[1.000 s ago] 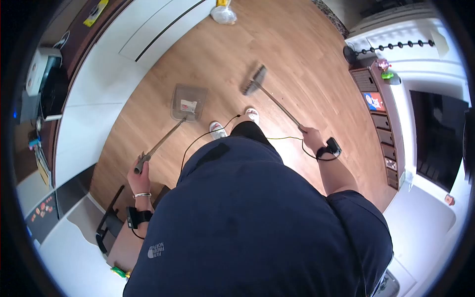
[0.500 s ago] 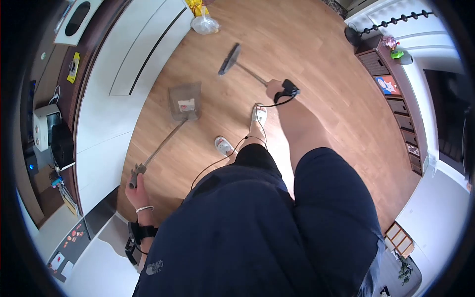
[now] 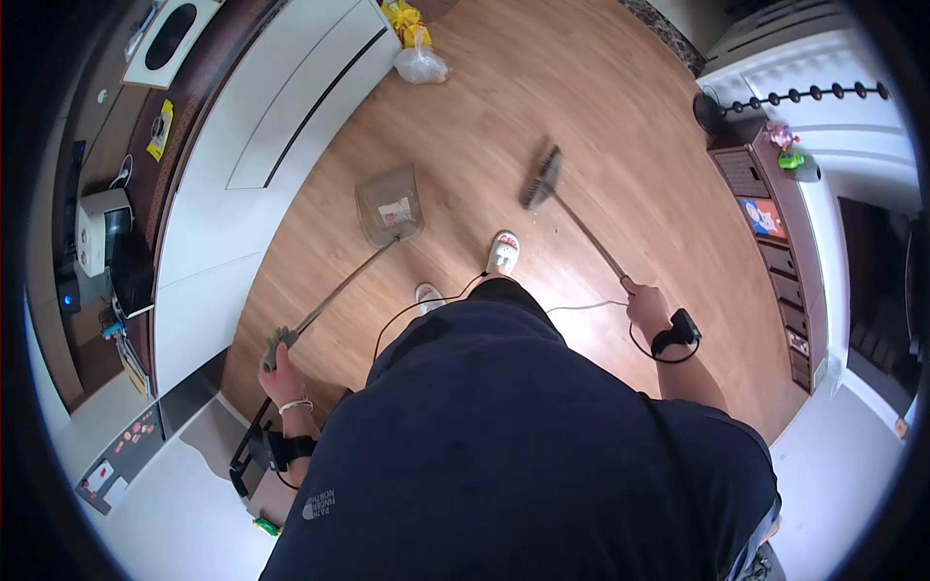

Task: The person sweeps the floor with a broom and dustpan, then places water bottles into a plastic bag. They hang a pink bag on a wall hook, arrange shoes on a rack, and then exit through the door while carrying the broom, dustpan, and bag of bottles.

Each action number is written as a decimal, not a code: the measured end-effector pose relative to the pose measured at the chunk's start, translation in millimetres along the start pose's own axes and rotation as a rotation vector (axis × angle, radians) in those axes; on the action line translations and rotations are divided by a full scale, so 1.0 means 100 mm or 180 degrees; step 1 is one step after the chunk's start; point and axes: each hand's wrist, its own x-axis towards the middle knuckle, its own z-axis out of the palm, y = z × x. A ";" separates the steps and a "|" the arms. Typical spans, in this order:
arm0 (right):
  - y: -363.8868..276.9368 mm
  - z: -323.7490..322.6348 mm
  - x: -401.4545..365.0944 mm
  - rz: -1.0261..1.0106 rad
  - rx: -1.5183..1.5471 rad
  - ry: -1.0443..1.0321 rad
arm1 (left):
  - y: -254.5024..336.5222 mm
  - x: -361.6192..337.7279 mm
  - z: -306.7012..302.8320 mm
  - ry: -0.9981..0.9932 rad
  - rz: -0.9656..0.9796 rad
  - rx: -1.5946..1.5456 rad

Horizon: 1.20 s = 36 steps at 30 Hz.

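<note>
Wood-plank floor spreads around the person's sandals. Nearest, the left hand has its grip closed around the handle end of a translucent dustpan; the right hand's grip wraps snugly round the shaft of a broom. Farther out, the pan rests on the floor, the slightly blurred broom head well to its right. Beyond lies a clear plastic bag.

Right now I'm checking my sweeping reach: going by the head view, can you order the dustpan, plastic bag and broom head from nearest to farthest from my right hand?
From your right hand:
1. Broom head: ahead and to the left.
2. Dustpan: farther left.
3. Plastic bag: farthest, ahead and left, by the white cabinet.
</note>
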 end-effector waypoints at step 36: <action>0.58 0.08 1.47 0.1458 0.1703 -0.0126 | 2.43 0.24 2.51 -0.1513 0.1230 0.0794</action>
